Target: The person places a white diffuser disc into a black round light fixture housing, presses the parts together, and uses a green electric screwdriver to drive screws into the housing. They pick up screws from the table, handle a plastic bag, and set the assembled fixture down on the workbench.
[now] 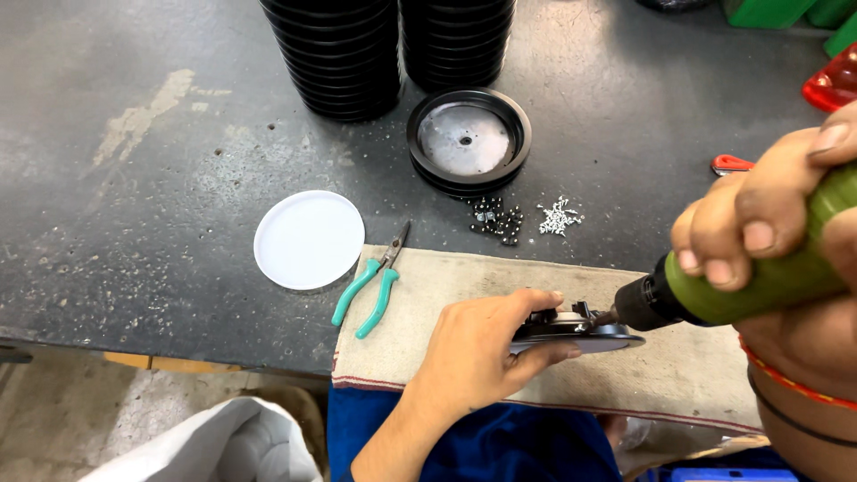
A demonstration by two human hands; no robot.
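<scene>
My left hand (482,344) grips the edge of a flat black round part (598,337) that lies on a beige cloth (500,286) at the bench's near edge. My right hand (768,210) is wrapped around a green power screwdriver (750,281). Its black nose points left and down, and the bit tip touches a small fitting on top of the black part. Both hands are close together over the cloth.
Teal-handled pliers (370,290) lie at the cloth's left edge beside a white round lid (309,239). Behind are a black dish with a metal centre (469,138), two tall stacks of black dishes (339,54), piles of dark nuts (495,219) and silver screws (558,217).
</scene>
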